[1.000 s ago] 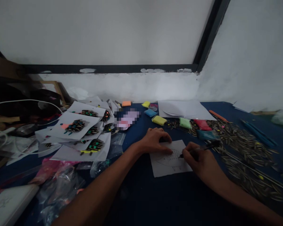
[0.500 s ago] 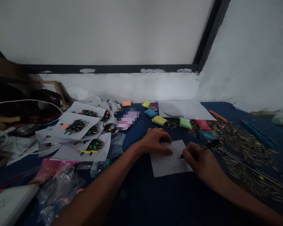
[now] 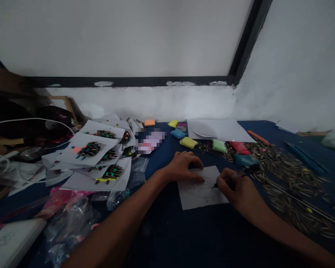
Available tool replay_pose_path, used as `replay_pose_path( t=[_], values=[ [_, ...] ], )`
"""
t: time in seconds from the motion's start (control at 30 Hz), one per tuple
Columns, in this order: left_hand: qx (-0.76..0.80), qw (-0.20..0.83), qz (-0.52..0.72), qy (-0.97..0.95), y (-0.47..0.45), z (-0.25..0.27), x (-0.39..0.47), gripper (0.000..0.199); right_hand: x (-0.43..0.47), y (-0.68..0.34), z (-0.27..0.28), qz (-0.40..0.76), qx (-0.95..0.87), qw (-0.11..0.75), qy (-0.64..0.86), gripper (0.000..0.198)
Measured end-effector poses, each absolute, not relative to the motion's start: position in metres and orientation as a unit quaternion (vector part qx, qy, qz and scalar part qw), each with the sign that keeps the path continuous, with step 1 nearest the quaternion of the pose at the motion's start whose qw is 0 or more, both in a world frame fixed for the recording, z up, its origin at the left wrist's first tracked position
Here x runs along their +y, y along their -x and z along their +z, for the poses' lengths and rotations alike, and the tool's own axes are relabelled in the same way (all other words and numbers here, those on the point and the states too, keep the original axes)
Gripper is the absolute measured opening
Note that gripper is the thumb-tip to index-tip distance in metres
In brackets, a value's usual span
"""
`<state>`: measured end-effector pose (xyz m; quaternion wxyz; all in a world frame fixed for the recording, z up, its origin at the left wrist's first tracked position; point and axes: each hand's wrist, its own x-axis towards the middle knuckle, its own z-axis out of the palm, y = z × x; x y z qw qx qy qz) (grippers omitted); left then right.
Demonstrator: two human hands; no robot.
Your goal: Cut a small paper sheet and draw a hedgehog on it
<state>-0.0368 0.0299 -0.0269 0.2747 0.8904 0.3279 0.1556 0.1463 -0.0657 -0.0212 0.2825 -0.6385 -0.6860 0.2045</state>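
A small sheet of white paper (image 3: pixel 192 199) lies on the dark blue table, bearing an oval outline drawing filled with rows of small marks. My left hand (image 3: pixel 185 166) rests on the paper's upper left, thumb and fingers spread apart, pressing it down. In my right hand (image 3: pixel 236 190) is a black pen (image 3: pixel 248 171), gripped in a writing hold. Its tip meets the paper at the right side of the drawing. My fingers hide part of the sheet's right edge.
Striped sunflower seeds (image 3: pixel 293 175) are spread on the right, near a blue tool (image 3: pixel 307 158). Coloured clay packets, one yellow (image 3: pixel 188 143) and one red (image 3: pixel 240 147), lie beyond the paper. At left are stacked papers with seed figures (image 3: pixel 86 150) and plastic bags (image 3: pixel 69 219).
My right hand and the pen tip have shifted very slightly over the drawing. My left hand and the paper stay in place.
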Motion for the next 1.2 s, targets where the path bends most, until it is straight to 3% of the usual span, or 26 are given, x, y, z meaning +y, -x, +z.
replay_pose_path(
  t=[1.2],
  values=[
    [0.329,0.277,0.161,-0.888,0.0368,-0.0277,0.0303,0.037,-0.0651,-0.1481,-0.0217,0.203,-0.689,0.287,0.634,0.028]
  ],
)
